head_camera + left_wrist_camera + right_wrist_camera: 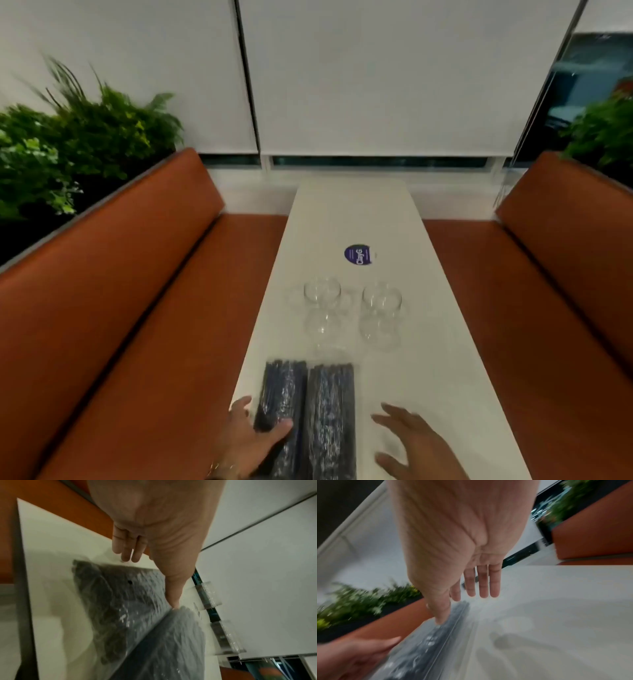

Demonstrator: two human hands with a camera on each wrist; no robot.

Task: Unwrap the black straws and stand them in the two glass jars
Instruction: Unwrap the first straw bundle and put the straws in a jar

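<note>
At near table edge: two plastic-wrapped bundles of black straws (308, 411) unopened; left hand (253, 442) spread flat on left bundle, right hand (411, 442) spread, hovering; two clear glass jars (352, 308) empty.

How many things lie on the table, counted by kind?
Straw packs: 2
Glass jars: 2
Round sticker: 1
Total: 5

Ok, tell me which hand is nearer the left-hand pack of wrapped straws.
Left. The left hand rests on the left-hand pack, thumb across its near end. The right hand hovers open over the table, beyond the other pack.
</note>
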